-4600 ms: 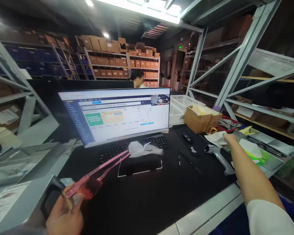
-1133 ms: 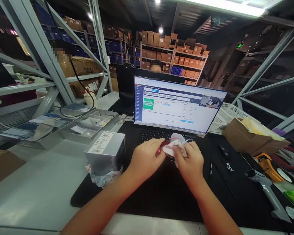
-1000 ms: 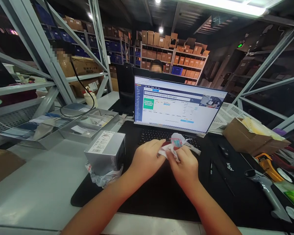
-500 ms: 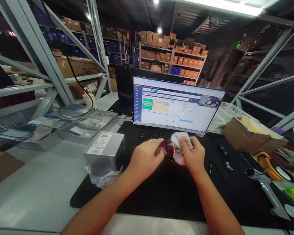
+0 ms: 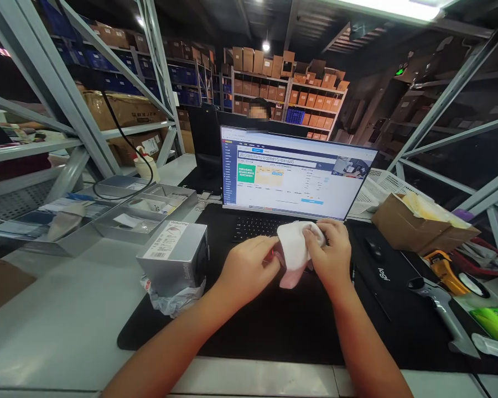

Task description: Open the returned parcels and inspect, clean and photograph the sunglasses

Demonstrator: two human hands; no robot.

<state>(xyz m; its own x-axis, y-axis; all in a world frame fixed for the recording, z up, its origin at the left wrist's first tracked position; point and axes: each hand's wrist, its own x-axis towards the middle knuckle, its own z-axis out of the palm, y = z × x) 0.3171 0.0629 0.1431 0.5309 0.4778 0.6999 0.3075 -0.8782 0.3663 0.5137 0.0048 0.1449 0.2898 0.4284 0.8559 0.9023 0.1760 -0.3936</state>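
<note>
Both hands meet over the black desk mat (image 5: 274,326), just in front of the keyboard (image 5: 255,226). My left hand (image 5: 249,268) grips a pair of red glasses (image 5: 274,256), almost wholly hidden by a white cloth (image 5: 292,251). My right hand (image 5: 332,257) presses that cloth around the glasses. Only a sliver of red shows between the two hands.
A monitor (image 5: 292,174) stands behind the hands, with a person seated beyond it. A grey box (image 5: 174,257) sits on crumpled plastic to the left, metal trays (image 5: 145,213) further left. To the right lie a mouse (image 5: 371,249), a barcode scanner (image 5: 444,315) and a cardboard box (image 5: 415,224).
The cloth, bunched at the right side of the red glasses half a second ago, now covers them almost entirely. Earlier still, my right hand reached right while my left held the open glasses.
</note>
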